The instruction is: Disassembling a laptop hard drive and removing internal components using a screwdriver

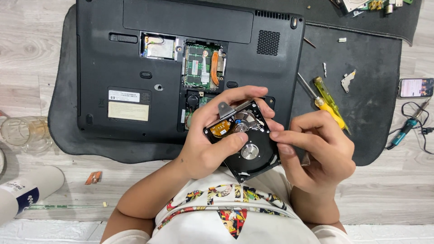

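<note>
- The hard drive (246, 144) is out of the laptop (181, 68) and is held in the air above the laptop's near edge, between both hands.
- The left hand (212, 135) is wrapped around the drive's left side: its thumb lies across the open top, and its fingers (239, 95) curl over the far edge.
- The right hand (316, 149) has its fingertips (278, 135) pressed together at the drive's right edge; they seem to pinch the rim there or a small part, but I cannot tell which.
- The cover of the drive is already off: the shiny platter, its centre hub and the orange flex part near the left thumb are all visible. So I judge that the opening of the drive is done.
- What seems left is the inside: the platter and the arm assembly are still in the case.
- Just beyond the left fingers, the laptop lies bottom side up on a dark mat (370, 99), with its memory bay and a second bay uncovered and an empty-looking bay directly behind the drive.
- Beyond the right hand, on the mat, lies a yellow screwdriver (330, 106), partly hidden by the knuckles, and further away there are small loose screws and a small metal bracket (348, 81).
- Well away to the right of the grip lies a phone (416, 87) beside a soldering iron (404, 131).
</note>
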